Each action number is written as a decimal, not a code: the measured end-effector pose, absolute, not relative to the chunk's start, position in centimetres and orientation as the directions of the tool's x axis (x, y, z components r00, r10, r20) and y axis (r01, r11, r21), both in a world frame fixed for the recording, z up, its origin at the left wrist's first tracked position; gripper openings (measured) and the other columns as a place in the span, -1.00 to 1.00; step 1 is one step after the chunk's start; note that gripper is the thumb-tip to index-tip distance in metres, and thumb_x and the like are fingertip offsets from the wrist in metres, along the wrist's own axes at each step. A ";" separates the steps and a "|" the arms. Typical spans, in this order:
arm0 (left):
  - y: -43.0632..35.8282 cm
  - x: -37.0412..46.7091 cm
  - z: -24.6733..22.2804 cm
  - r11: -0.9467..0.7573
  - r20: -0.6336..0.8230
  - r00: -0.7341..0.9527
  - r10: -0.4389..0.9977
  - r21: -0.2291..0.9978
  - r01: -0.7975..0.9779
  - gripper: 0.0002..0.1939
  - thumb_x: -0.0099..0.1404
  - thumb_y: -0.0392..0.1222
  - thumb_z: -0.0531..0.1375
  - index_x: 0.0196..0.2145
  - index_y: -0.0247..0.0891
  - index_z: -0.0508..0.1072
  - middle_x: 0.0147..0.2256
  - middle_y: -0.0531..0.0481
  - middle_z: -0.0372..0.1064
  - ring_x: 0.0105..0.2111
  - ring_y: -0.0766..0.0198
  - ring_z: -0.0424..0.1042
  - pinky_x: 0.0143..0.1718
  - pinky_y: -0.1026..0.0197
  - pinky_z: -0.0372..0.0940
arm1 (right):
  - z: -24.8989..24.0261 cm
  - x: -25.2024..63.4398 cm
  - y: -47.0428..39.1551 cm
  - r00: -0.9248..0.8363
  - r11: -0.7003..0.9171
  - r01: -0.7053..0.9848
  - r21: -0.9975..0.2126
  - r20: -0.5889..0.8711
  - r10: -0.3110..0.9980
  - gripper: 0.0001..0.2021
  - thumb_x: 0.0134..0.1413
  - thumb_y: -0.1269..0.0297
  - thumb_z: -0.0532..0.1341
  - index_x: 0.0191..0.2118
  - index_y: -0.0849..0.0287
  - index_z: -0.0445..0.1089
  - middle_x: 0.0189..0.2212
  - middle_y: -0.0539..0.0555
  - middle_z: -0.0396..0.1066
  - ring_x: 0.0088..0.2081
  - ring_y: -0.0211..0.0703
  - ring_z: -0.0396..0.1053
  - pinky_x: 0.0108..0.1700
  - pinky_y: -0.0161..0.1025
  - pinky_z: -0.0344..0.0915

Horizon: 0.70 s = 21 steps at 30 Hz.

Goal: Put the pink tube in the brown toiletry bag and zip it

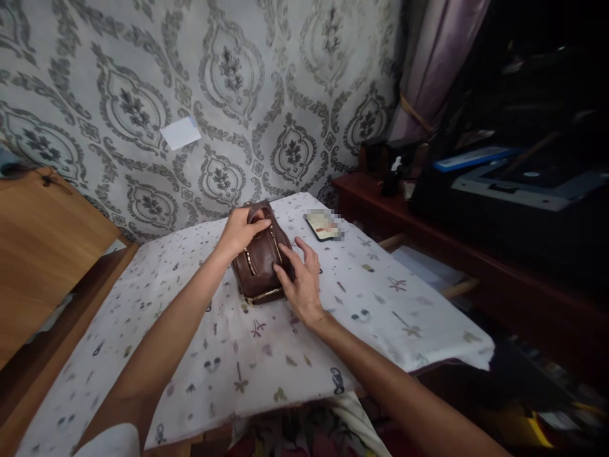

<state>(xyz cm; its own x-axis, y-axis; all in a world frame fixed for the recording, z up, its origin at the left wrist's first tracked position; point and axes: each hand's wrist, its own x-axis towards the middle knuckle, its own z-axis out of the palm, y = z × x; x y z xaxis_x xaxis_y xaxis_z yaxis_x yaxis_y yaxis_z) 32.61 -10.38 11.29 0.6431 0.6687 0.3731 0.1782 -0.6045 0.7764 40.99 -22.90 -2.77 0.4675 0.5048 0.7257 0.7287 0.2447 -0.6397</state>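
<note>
A small brown leather-look bag (259, 260) with gold zippers and a short top handle rests on the patterned white cloth. My left hand (238, 233) is closed on its upper end beside the handle; the thumb lies across the front near a zipper, and the other fingers are mostly hidden behind the bag. At the bag's right side is my right hand (303, 282), its fingers apart and the thumb and a fingertip touching the brown surface by the long zipper. Whether the zippers are closed is hard to make out.
The cloth-covered table (228, 406) stands against a patterned wall. Right of the bag lies a phone (323, 225), partly pixelated. A wooden cabinet (52, 254) is at the left. On the right are a dark red desk (366, 197) and a small dropper bottle (391, 181).
</note>
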 end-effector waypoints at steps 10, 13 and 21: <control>-10.5 32.7 11.3 -0.585 0.357 0.632 0.688 0.789 0.190 -0.79 0.06 -0.14 0.27 -0.60 -0.25 0.35 -0.59 0.13 0.22 -0.52 0.33 0.20 -0.41 0.25 0.11 | -3.3 40.9 -22.7 0.374 0.199 0.819 -0.538 0.763 0.527 -0.60 0.37 0.16 0.07 0.25 0.01 0.33 0.28 0.27 0.18 0.27 0.19 0.19 0.21 0.27 0.21; -10.9 32.6 11.2 -0.632 0.391 0.614 0.686 0.739 0.234 -0.82 0.08 -0.16 0.26 -0.57 -0.25 0.37 -0.57 0.12 0.27 -0.49 0.32 0.24 -0.39 0.24 0.13 | -3.4 40.8 -22.5 0.367 0.189 0.831 -0.522 0.773 0.518 -0.57 0.36 0.17 0.08 0.28 -0.01 0.29 0.29 0.27 0.18 0.27 0.20 0.19 0.20 0.26 0.22; -11.4 32.4 10.6 -0.689 0.452 0.574 0.683 0.660 0.300 -0.90 0.08 -0.21 0.28 -0.51 -0.25 0.45 -0.49 0.06 0.42 -0.43 0.25 0.35 -0.31 0.21 0.22 | -3.1 40.8 -22.5 0.332 0.173 0.848 -0.501 0.756 0.564 -0.51 0.36 0.15 0.07 0.36 -0.07 0.18 0.32 0.24 0.10 0.29 0.20 0.14 0.21 0.24 0.20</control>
<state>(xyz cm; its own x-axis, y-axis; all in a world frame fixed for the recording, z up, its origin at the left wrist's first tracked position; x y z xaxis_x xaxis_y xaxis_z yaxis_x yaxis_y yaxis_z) 32.43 -11.40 10.64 0.5738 0.6830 0.4519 0.2995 -0.6886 0.6604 40.84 -22.55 -3.12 0.3319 0.5637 0.7564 0.8482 0.1726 -0.5008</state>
